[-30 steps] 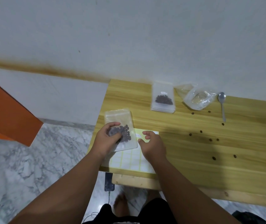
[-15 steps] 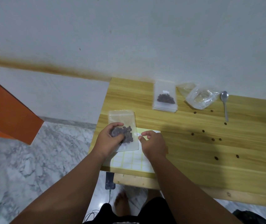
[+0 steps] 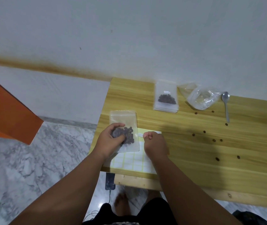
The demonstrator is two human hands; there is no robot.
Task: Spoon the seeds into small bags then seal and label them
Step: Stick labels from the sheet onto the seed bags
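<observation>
On the pale wooden worktop [image 3: 194, 159], the left hand [image 3: 109, 140] stays clamped on a clear seed-filled bag [image 3: 124, 132]; the right hand [image 3: 154, 144] has pinched a white label [image 3: 141, 135] off the sticker sheet [image 3: 129, 161], so labelling comes next.

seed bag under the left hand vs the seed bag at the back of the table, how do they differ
The near seed bag is pinned under the left hand; the far seed bag lies untouched on a stack of bags. The far seed bag already wears a small white label; the near seed bag shows none. Both are small clear bags of dark seeds.
</observation>
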